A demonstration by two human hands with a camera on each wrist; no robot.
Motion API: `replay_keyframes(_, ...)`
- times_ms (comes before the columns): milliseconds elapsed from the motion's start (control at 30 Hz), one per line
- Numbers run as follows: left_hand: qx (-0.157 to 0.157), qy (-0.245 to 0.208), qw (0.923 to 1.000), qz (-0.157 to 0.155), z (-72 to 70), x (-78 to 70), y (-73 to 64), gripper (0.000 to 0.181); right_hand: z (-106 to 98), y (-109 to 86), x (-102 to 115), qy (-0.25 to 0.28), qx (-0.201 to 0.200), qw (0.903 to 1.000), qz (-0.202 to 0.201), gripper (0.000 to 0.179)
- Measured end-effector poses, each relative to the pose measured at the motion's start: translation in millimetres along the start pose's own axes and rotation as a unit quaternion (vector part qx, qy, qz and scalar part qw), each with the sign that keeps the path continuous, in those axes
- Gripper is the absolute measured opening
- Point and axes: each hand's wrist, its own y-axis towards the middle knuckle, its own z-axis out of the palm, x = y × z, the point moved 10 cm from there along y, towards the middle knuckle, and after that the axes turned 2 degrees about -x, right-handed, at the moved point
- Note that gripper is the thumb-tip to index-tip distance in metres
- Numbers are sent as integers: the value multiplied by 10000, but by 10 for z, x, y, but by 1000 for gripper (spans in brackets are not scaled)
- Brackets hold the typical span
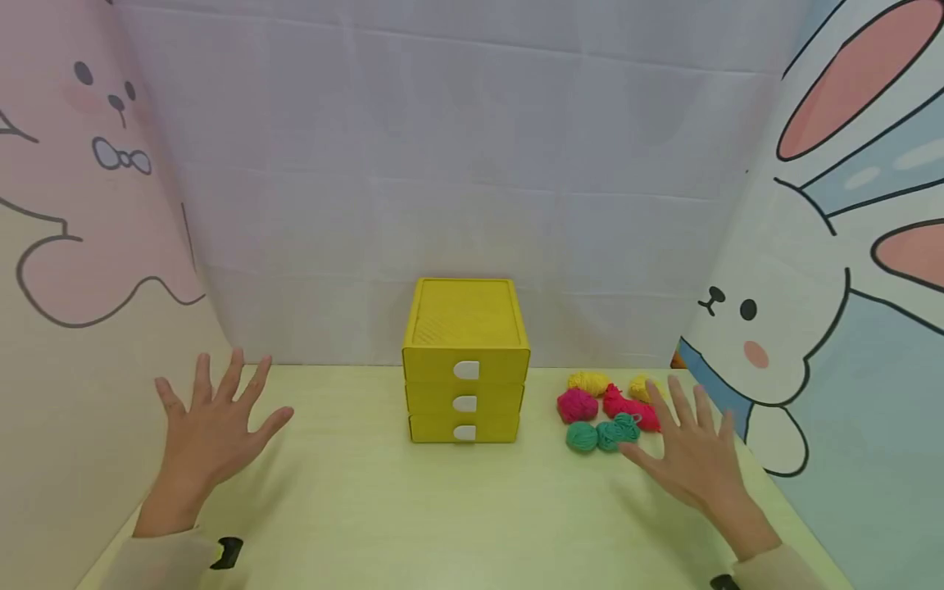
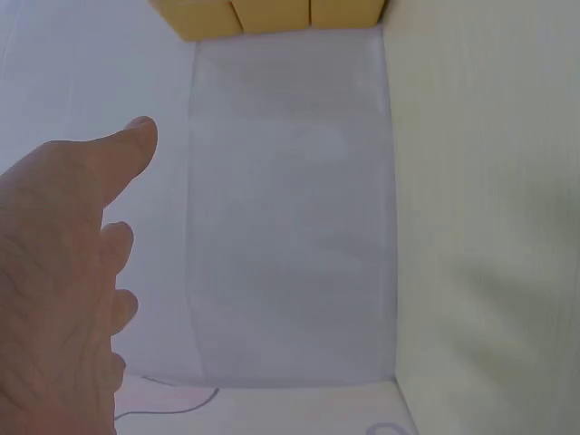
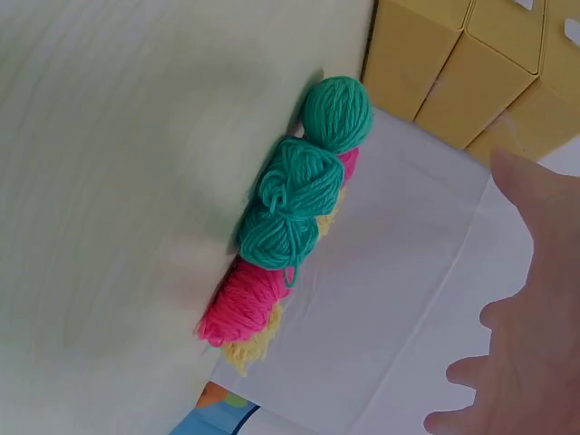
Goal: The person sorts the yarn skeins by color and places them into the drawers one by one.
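My left hand (image 1: 214, 430) is held over the left side of the table with its fingers spread, holding nothing. On the right, my right hand (image 1: 696, 459) hovers with spread fingers close to several yarn balls. Among these are green yarn (image 3: 294, 177), a pink ball (image 1: 578, 405), a red-pink skein (image 1: 627, 407) and yellow yarn (image 1: 587, 383). In the head view, the right fingertips overlap part of the yarn at the back. A yellow drawer box (image 1: 466, 315) with three closed drawers and white handles stands between the hands, touched by neither.
The pale table (image 1: 442, 516) runs back to a white cloth wall (image 1: 472, 164). Side panels close in both sides, one with a pink cartoon animal (image 1: 96, 205), the other with a white rabbit (image 1: 774, 328).
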Motion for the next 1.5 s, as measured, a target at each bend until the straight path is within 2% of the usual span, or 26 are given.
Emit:
replay_keyframes(200, 86, -310, 9995, 46, 77, -144, 39, 89, 109, 38, 149, 431, 288, 9987, 8, 105)
replay_keyframes(400, 391, -757, 9964, -9, 181, -288, 98, 89, 159, 93, 372, 726, 362, 9966, -162, 102)
replay_keyframes(533, 567, -1075, 9926, -17, 229, -400, 140, 89, 187, 132, 517, 1082, 573, 9923, -164, 99)
replay_keyframes(700, 775, -1550, 9849, -35, 297, -550, 203, 86, 246, 171, 681, 1733, 961, 9801, -123, 96)
replay_keyframes(833, 990, -2063, 9734, -125, 367, -660, 251, 85, 293, 196, 836, 2428, 1276, 9615, -193, 92)
replay_keyframes(967, 1247, -2702, 9544, -250, 405, -777, 309, 83, 307, 221, 986, 3016, 1486, 9414, -257, 80)
replay_keyframes(1133, 1458, -3624, 9201, -290, 425, -949, 419, 79, 367, 249, 1144, 3612, 1884, 9132, -105, 66)
replay_keyframes(1267, 1745, -4161, 8909, -520, 451, -1056, 499, 79, 439, 274, 1289, 4187, 2346, 8773, 80, 66)
replay_keyframes(1367, 1931, -4516, 8681, -717, 457, -1137, 559, 81, 471, 293, 1419, 4650, 2654, 8445, 132, 69)
replay_keyframes(1500, 2008, -5057, 8349, -836, 443, -1271, 669, 81, 478, 327, 1595, 5192, 2939, 8025, 95, 71)
